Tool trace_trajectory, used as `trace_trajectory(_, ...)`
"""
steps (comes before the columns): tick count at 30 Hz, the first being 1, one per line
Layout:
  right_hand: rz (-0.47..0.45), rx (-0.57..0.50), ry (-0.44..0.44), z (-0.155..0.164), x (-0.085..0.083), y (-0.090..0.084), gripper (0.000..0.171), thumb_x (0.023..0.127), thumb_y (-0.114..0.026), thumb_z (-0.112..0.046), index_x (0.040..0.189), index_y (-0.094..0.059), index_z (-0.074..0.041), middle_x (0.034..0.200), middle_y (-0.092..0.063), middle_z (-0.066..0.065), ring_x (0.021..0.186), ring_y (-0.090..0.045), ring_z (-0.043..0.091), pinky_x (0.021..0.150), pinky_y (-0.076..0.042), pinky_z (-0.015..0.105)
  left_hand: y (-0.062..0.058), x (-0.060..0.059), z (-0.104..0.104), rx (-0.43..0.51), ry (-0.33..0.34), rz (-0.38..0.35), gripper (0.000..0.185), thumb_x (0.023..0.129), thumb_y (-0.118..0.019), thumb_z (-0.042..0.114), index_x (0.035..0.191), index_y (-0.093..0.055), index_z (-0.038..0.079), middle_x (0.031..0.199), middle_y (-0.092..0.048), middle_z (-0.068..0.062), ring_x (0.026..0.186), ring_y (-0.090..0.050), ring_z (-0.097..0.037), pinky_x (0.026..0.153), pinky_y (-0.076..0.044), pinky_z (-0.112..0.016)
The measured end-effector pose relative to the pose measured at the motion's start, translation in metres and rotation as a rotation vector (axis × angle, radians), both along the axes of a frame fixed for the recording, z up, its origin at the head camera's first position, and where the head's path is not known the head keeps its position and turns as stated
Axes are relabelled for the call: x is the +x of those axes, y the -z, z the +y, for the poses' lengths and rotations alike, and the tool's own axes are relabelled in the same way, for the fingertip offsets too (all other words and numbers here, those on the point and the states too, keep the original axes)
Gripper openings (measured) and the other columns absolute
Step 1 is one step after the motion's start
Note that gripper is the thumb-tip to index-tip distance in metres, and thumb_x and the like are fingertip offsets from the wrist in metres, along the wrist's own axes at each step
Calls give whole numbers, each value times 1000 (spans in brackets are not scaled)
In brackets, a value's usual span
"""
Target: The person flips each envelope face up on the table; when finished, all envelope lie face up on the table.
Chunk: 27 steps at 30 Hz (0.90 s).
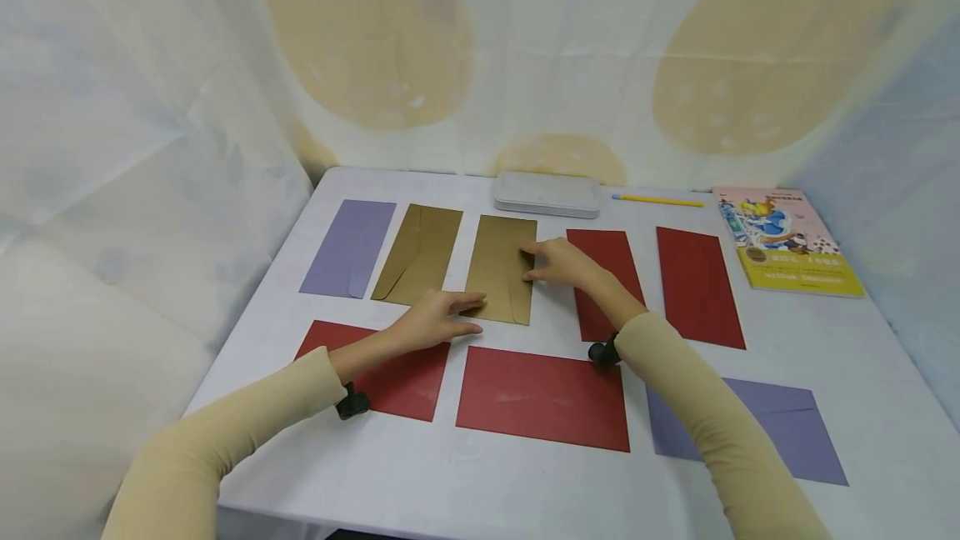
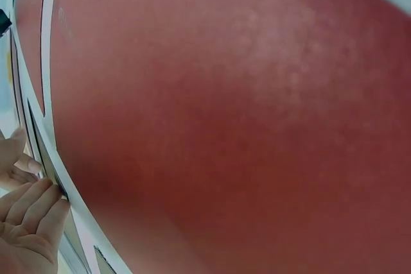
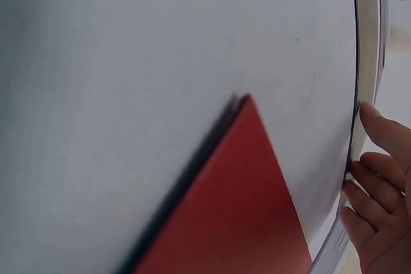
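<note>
A gold envelope (image 1: 495,261) lies flap side up in the far row on the white table (image 1: 525,482). My left hand (image 1: 450,315) rests with straight fingers on its near-left corner. My right hand (image 1: 551,261) touches its right edge with the fingertips, over a red envelope (image 1: 611,252). In the left wrist view the left hand's fingers (image 2: 32,216) meet the envelope's edge, and a red envelope (image 2: 225,120) fills the frame. The right wrist view shows the right hand's fingers (image 3: 376,184) against the thin envelope edge (image 3: 367,62), with a red corner (image 3: 237,210) below.
The far row also holds a purple envelope (image 1: 351,247), a second gold one (image 1: 420,252) and a red one (image 1: 697,286). The near row has two red envelopes (image 1: 543,398) and a purple one (image 1: 780,427). A grey tin (image 1: 547,192), a yellow pencil (image 1: 658,201) and a book (image 1: 787,244) lie at the back.
</note>
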State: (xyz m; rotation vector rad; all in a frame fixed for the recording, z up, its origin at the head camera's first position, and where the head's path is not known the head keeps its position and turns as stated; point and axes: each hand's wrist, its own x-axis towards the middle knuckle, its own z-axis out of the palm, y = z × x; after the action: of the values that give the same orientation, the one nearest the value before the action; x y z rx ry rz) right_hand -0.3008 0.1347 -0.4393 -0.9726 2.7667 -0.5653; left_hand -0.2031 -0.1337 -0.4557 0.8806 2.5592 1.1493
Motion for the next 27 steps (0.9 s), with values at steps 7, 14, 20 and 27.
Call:
trace_trajectory(7, -18, -16, 9, 0, -1, 1, 58, 84, -77, -21, 131, -56, 6, 130, -58, 20, 117, -57, 30, 95, -46, 41, 2, 0, -1, -5, 0, 19, 57, 83, -78, 20, 132, -57, 1, 125, -64, -5, 119, -56, -11, 98, -45, -31)
trace_trajectory(14, -37, -35, 29, 3, 0, 0, 61, 85, -77, -23, 135, -53, 4, 133, -56, 19, 119, -55, 29, 96, -45, 42, 2, 0, -1, 1, 14, 43, 56, 83, -78, 22, 132, -58, 2, 124, -65, -5, 118, -58, -12, 97, -45, -31)
trace_trajectory(20, -82, -116, 80, 12, 4, -7, 63, 84, -77, -26, 137, -53, -2, 135, -56, 14, 119, -54, 28, 90, -47, 40, -2, -3, 5, 43, 38, 90, 54, 83, -78, 19, 130, -59, 1, 127, -63, -8, 115, -60, -17, 95, -47, -33)
trace_trajectory(27, -66, -151, 59, 24, 11, -12, 61, 86, -75, -27, 138, -53, -4, 135, -55, 15, 101, -59, 28, 77, -46, 38, -6, -7, 23, 46, 77, 162, 54, 84, -77, 22, 131, -59, 1, 128, -62, -8, 113, -60, -17, 90, -49, -36)
